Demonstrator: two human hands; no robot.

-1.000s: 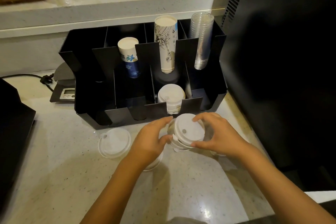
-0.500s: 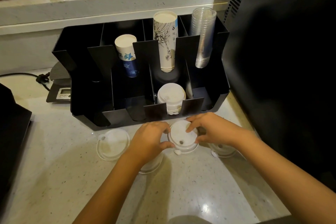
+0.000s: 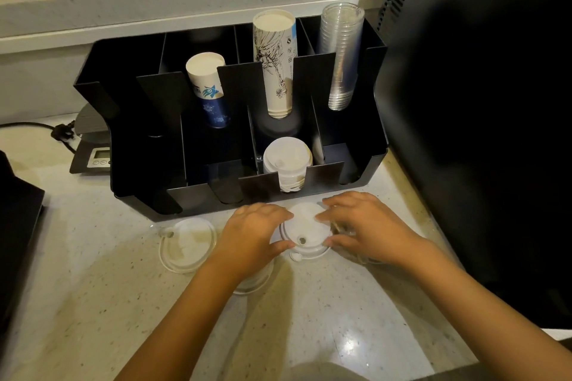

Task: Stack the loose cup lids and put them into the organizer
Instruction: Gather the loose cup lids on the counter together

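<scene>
A small stack of white cup lids [image 3: 305, 233] rests on the counter just in front of the black organizer [image 3: 173, 198]. My left hand [image 3: 252, 233] grips its left side and my right hand [image 3: 362, 226] presses on its right side and top. One loose lid [image 3: 187, 244] lies flat to the left. Another lid [image 3: 253, 283] peeks out under my left wrist, and a further one is mostly hidden under my right hand. Inside the organizer's front middle slot sits a stack of white lids [image 3: 288, 161].
The organizer's back slots hold blue-and-white paper cups [image 3: 207, 86], tall printed paper cups [image 3: 275, 62] and clear plastic cups [image 3: 340, 52]. A large black appliance [image 3: 479, 133] stands close on the right. A small scale [image 3: 93, 151] and cable lie left of the organizer. A raised shelf runs behind.
The lid stack was held tilted above the counter; both hands have lowered it flat onto the counter and now press on it.
</scene>
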